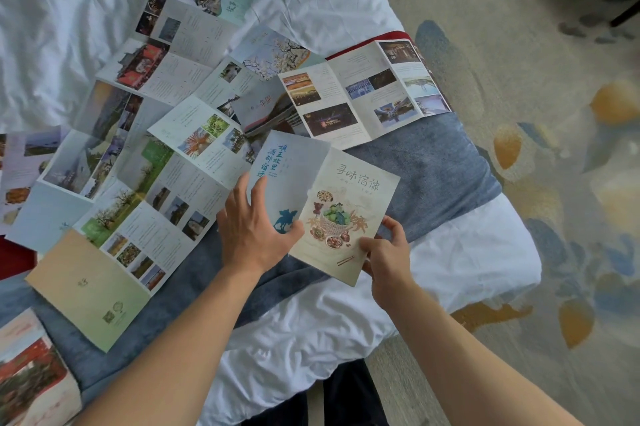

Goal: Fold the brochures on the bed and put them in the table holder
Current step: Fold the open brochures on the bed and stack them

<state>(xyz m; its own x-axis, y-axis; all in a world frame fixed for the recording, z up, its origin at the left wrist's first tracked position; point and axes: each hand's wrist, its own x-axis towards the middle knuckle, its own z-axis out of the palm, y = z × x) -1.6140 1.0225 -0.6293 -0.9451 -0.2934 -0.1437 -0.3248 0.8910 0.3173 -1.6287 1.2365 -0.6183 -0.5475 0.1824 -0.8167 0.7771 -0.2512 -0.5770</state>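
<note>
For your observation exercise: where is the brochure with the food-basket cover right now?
In the head view, right of centre: the food-basket brochure is pinched at its lower edge by the right hand, beside the left hand.

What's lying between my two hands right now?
In the head view, the folded food-cover brochure spans between the left hand and right hand; the right pinches its lower corner.
</note>
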